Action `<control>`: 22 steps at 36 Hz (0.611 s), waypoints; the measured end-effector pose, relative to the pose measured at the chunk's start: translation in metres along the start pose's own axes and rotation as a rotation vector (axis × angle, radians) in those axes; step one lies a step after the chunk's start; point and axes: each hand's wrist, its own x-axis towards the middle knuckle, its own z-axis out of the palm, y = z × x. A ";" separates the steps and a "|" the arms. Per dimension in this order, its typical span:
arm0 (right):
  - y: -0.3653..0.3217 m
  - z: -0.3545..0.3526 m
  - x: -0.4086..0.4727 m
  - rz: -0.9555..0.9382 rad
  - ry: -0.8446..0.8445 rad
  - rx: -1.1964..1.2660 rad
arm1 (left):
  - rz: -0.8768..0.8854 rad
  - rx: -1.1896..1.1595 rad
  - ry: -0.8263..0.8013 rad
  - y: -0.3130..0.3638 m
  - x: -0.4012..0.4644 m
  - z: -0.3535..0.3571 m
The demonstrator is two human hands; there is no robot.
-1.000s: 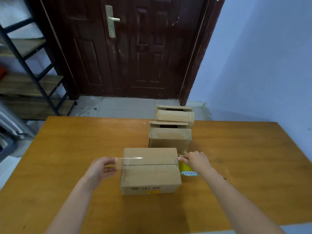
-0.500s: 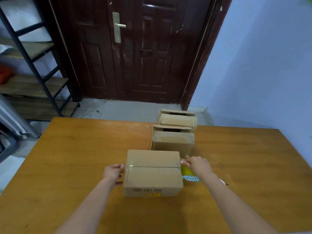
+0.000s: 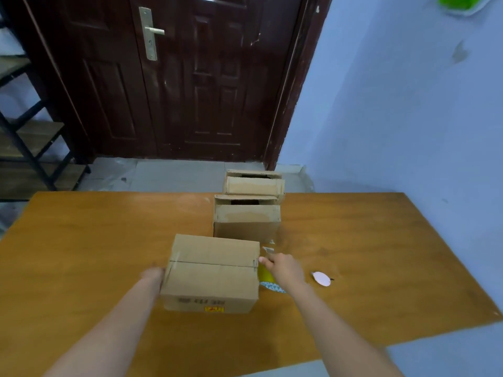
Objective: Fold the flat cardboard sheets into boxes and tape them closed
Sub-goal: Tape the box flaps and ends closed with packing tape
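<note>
Head view: closed cardboard box (image 3: 212, 273) near the middle of the wooden table (image 3: 95, 240), slightly toward the near edge, flaps meeting in a centre seam with clear tape running along it and down both ends. Left hand (image 3: 152, 276) pressed flat against the left end of the box, blurred, finger posture not discernible. Right hand (image 3: 283, 268) at the right end of the box, fingers curled round a yellow tape roll (image 3: 265, 274) held just beside the box's upper right edge, a short strip of tape bridging roll and box. Second box (image 3: 246, 221) directly behind the first, toward the far edge, top flaps partly open. Third box (image 3: 254, 183) behind that, at the far edge, top also gaping. Small pale disc-like object (image 3: 321, 278) lying on the table to the right of the right hand, apart from it. Dark wooden door (image 3: 177, 77) and blue wall (image 3: 394, 104) beyond the table; metal shelving (image 3: 27, 137) at far left
</note>
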 end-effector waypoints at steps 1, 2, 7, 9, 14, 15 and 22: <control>0.001 0.001 -0.004 0.014 -0.004 0.049 | 0.016 -0.037 0.042 0.004 0.002 -0.002; 0.003 0.003 -0.008 0.025 -0.008 0.105 | 0.045 -0.086 0.104 0.008 0.002 -0.005; 0.003 0.007 -0.026 0.031 -0.143 0.485 | 0.464 0.045 0.433 0.039 -0.023 -0.021; 0.002 0.006 -0.033 0.025 -0.263 0.701 | 0.657 0.131 0.453 0.046 -0.041 -0.016; 0.005 0.015 -0.039 -0.105 -0.598 1.015 | 0.916 0.385 0.181 0.017 -0.084 0.029; 0.006 0.022 -0.038 -0.126 -0.607 1.025 | 0.938 0.480 0.132 0.006 -0.089 0.041; -0.008 0.050 -0.045 -0.130 -0.430 1.023 | 1.015 1.031 0.236 -0.049 -0.077 0.077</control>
